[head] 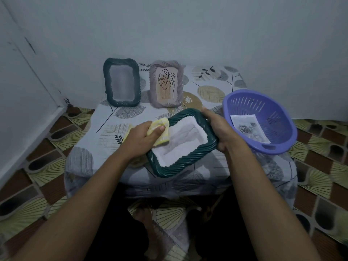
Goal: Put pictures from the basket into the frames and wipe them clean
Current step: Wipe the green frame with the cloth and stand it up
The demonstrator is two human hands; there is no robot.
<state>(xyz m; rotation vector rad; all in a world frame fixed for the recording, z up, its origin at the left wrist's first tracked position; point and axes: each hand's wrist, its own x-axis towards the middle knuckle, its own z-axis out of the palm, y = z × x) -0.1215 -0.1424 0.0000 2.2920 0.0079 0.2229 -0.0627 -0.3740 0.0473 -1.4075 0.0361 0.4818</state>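
Observation:
My right hand (220,130) grips the right edge of a dark green twisted-rim frame (180,161), held tilted above the table's front. Its glass shows a pale, whitish picture. My left hand (145,136) grips a yellow cloth (160,129) and presses it on the frame's upper left glass. A purple basket (263,110) stands at the right with a rose picture (248,127) lying inside. At the back stand another dark green frame (121,81) and a mauve frame (166,83) holding a leaf drawing.
The small table (207,85) wears a leaf-print cloth and sits in a corner against grey walls. Patterned floor tiles (320,181) surround it. My feet show under the front edge.

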